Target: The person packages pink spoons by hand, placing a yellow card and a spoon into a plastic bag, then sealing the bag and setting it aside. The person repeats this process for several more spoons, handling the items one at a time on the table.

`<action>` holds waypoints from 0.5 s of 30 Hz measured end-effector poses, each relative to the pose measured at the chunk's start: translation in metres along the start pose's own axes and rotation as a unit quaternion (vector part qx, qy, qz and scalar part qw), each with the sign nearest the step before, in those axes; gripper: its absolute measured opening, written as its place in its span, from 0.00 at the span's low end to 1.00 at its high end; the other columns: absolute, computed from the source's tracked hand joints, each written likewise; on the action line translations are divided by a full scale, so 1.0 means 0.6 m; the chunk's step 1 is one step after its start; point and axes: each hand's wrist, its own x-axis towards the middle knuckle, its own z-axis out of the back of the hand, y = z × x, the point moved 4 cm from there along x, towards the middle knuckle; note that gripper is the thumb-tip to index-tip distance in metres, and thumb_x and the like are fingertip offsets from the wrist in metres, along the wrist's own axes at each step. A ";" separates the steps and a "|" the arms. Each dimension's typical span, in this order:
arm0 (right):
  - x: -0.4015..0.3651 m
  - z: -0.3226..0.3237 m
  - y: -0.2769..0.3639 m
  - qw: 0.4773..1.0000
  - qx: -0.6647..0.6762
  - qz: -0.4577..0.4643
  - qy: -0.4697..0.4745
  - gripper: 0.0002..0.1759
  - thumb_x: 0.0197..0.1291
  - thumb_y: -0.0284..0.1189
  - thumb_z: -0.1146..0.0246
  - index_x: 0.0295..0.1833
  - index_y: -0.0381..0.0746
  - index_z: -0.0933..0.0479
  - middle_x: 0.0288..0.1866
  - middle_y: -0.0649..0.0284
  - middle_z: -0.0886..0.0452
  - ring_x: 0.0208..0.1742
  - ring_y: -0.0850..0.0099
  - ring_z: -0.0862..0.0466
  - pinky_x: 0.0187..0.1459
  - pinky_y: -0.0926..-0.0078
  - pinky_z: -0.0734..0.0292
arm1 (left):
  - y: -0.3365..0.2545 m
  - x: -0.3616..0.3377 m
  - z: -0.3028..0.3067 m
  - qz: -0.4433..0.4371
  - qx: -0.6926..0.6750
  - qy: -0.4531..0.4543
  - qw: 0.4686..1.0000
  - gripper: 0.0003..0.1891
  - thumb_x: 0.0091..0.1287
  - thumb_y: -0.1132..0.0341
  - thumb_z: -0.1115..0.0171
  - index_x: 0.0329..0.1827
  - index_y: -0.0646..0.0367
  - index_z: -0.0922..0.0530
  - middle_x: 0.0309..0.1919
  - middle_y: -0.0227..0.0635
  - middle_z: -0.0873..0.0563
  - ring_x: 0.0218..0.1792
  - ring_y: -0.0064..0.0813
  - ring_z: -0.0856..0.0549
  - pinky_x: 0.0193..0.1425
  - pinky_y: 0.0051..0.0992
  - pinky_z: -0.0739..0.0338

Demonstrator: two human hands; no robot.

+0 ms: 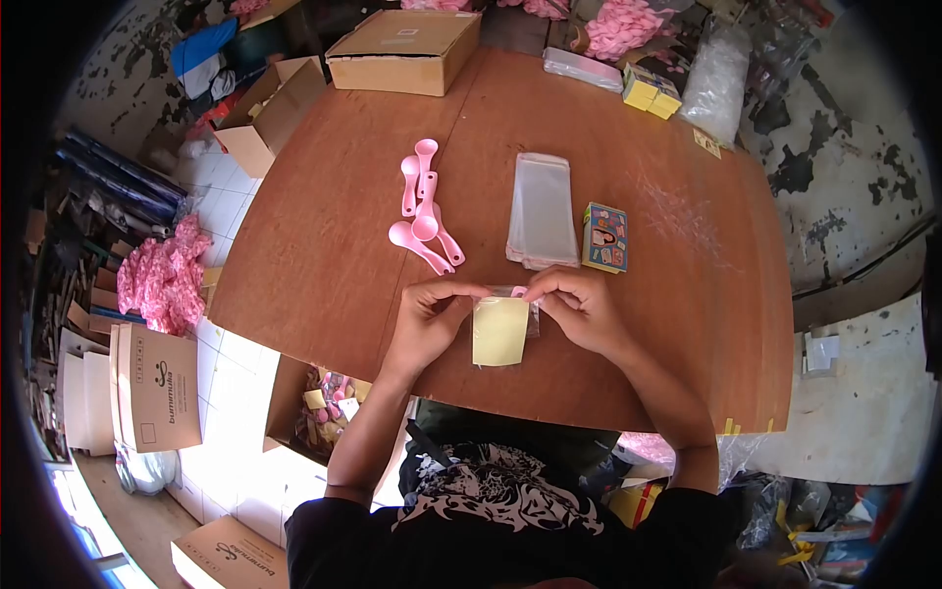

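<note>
Between my two hands is a small clear plastic bag (534,320) with a pale yellow card (499,332) in it. A bit of pink shows at its top edge. My left hand (438,316) pinches the upper left corner of the bag, and my right hand (579,309) pinches the upper right. Just beyond my hands lies a stack of clear plastic bags (543,211). Beside it on the right is a stack of printed cards (605,239). Several pink measuring spoons (425,224) lie loose farther left.
A closed cardboard box (402,54) stands on the far edge of the wooden table (324,236). Yellow card packs (652,92) and a plastic roll (716,83) sit far right. An open box (285,402) of packed items is below left. Another person (204,59) is at the far left.
</note>
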 end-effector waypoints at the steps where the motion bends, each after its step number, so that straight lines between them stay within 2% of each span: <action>1: 0.000 0.000 0.002 1.000 0.000 0.000 0.000 0.09 0.66 0.13 0.41 0.45 0.33 0.16 0.45 0.61 0.15 0.44 0.77 0.15 0.45 0.80 0.20 | -0.001 0.000 0.000 0.001 -0.003 0.000 1.000 0.10 0.68 0.82 0.41 0.45 0.67 0.12 0.40 0.38 0.09 0.42 0.21 0.13 0.49 0.22 0.20; 6: -0.004 -0.001 0.002 0.996 -0.084 0.037 0.001 0.08 0.67 0.16 0.40 0.46 0.32 0.17 0.45 0.59 0.14 0.42 0.76 0.14 0.45 0.80 0.20 | -0.008 0.000 0.004 0.012 -0.004 -0.011 1.000 0.09 0.68 0.80 0.41 0.44 0.67 0.12 0.40 0.37 0.09 0.42 0.21 0.13 0.49 0.22 0.20; 10: -0.007 -0.012 0.019 0.998 -0.055 0.031 -0.005 0.06 0.64 0.17 0.35 0.47 0.31 0.18 0.46 0.58 0.15 0.43 0.75 0.14 0.44 0.79 0.18 | -0.003 0.000 -0.003 0.045 -0.015 0.015 0.999 0.08 0.66 0.83 0.37 0.46 0.68 0.16 0.41 0.40 0.10 0.46 0.23 0.13 0.52 0.23 0.19; 12: -0.008 -0.019 0.017 0.996 -0.039 0.070 -0.026 0.12 0.59 0.18 0.29 0.49 0.32 0.20 0.50 0.57 0.18 0.44 0.74 0.14 0.45 0.78 0.15 | 0.001 0.000 -0.006 0.070 -0.003 0.026 0.997 0.10 0.65 0.84 0.36 0.48 0.69 0.18 0.43 0.40 0.11 0.49 0.25 0.13 0.54 0.24 0.18; 13: -0.010 -0.020 0.014 0.996 -0.039 0.069 -0.026 0.12 0.59 0.18 0.29 0.49 0.32 0.20 0.50 0.57 0.18 0.44 0.74 0.14 0.45 0.78 0.15 | 0.002 0.002 -0.003 0.059 0.000 0.037 0.998 0.12 0.64 0.84 0.34 0.50 0.68 0.19 0.45 0.41 0.11 0.50 0.26 0.13 0.55 0.24 0.17; 15: -0.013 -0.025 0.007 0.999 -0.010 0.037 -0.006 0.19 0.55 0.18 0.26 0.51 0.33 0.22 0.53 0.56 0.20 0.45 0.73 0.13 0.46 0.78 0.14 | 0.001 0.000 0.004 0.049 0.004 0.047 0.998 0.15 0.63 0.84 0.33 0.51 0.67 0.21 0.47 0.41 0.12 0.51 0.27 0.13 0.56 0.25 0.17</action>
